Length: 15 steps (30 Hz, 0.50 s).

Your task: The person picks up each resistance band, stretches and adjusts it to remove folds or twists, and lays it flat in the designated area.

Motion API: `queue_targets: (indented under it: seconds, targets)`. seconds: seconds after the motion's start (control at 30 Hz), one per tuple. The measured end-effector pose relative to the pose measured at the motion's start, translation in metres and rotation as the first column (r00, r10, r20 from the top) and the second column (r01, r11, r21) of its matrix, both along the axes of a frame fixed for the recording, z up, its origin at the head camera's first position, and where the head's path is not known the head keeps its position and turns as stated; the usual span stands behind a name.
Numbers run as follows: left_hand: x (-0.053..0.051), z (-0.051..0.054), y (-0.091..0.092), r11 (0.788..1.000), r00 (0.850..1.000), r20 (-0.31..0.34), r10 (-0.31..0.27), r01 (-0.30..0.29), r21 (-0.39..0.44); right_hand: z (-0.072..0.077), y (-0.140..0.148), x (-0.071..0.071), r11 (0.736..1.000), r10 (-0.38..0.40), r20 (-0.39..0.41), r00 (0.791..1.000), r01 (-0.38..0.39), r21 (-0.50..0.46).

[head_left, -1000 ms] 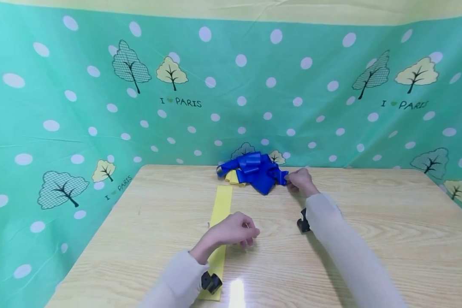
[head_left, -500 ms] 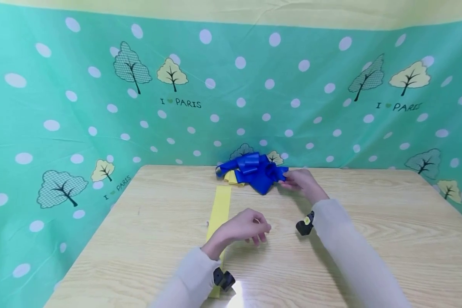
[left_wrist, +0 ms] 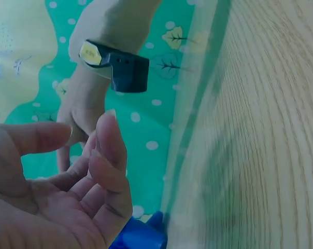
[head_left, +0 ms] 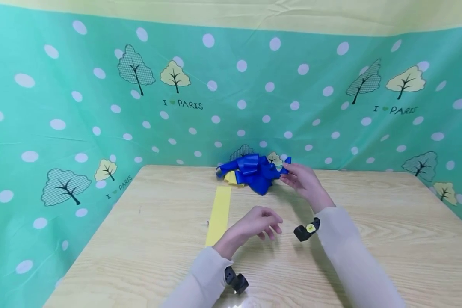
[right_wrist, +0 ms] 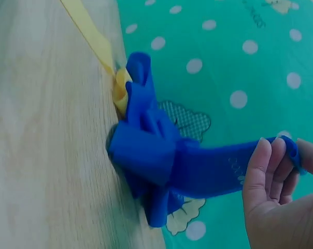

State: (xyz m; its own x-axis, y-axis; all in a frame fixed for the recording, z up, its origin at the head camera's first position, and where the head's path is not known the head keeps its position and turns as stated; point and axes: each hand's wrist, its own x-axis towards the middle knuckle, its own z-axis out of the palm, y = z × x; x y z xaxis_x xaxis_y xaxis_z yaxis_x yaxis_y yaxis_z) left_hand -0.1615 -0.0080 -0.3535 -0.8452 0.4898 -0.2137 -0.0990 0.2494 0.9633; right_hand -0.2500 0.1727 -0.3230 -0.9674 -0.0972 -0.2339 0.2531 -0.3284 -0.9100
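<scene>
A heap of glossy blue ribbon [head_left: 254, 171] lies at the table's far edge, against the backdrop. My right hand [head_left: 305, 183] pinches the ribbon's right end and holds it up off the heap; in the right wrist view the blue ribbon [right_wrist: 213, 168] stretches from the heap to my fingertips. My left hand [head_left: 254, 224] hovers over the middle of the table, its fingers loosely bent and holding nothing. Beside it a flat yellow ribbon [head_left: 218, 209] runs toward me, partly hidden by my left arm. Folded yellow loops [right_wrist: 121, 93] sit next to the blue heap.
The wooden table [head_left: 158, 222] stretches out on both sides of my arms. A green dotted cloth backdrop [head_left: 200, 115] rises right behind it. Black wrist cameras, such as the left one [head_left: 236, 280], stick out from both sleeves.
My right hand has lifted the blue ribbon's end slightly, and the ribbon has bent upward. The left hand has drifted to the right above the table, away from the yellow strip.
</scene>
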Motion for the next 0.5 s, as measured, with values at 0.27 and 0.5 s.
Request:
queue_targets:
  seconds: [0.27, 0.5]
  targets:
    - [-0.003, -0.005, 0.005, 0.994, 0.994, 0.067, 0.087, -0.091, 0.065, -0.008, -0.004, 0.032, 0.996, 0.085, -0.016, 0.996, -0.085, -0.006]
    - [-0.002, -0.015, 0.006, 0.984, 0.989, 0.074, 0.129, -0.137, 0.114, -0.031, -0.012, 0.062, 0.977, 0.202, -0.002, 0.979, -0.201, 0.077]
